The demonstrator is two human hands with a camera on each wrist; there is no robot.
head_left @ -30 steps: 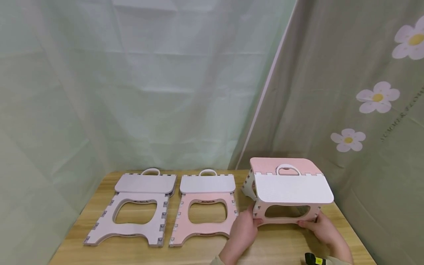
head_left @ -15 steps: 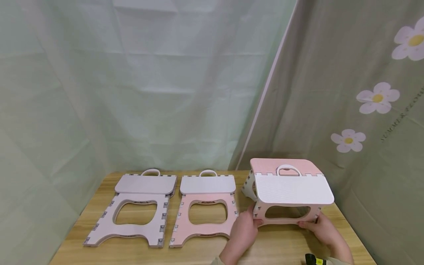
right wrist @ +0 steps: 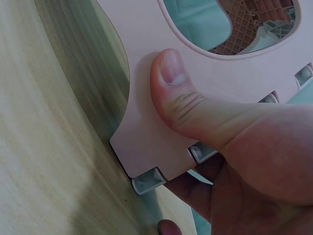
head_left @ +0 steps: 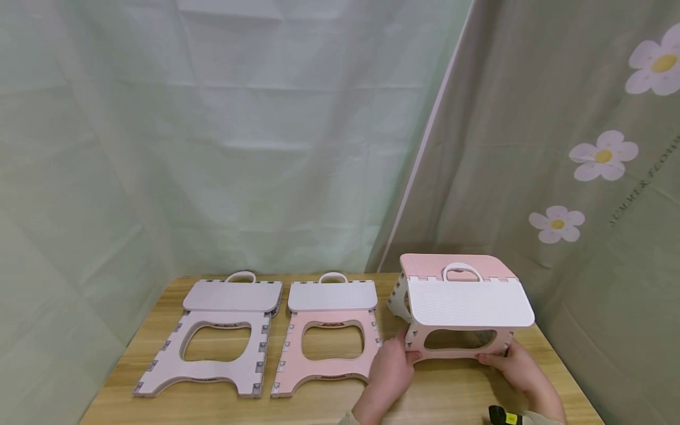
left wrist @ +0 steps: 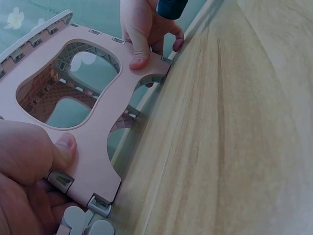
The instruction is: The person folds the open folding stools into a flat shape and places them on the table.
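Observation:
A pink and white folding stool stands unfolded at the right of the table, its white half-top sloping toward me and its white carry handle raised. My left hand grips the near leg panel at its left foot; in the left wrist view the thumb lies on the pink face with fingers behind. My right hand holds the right foot of that panel. Its thumb presses the pink face in the right wrist view, while the other fingers are partly hidden behind the edge.
Two folded stools lie flat to the left: a pale lilac-white one and a pink one with a white top, close to my left hand. The wooden table meets a pale curtain behind and a flowered one at the right.

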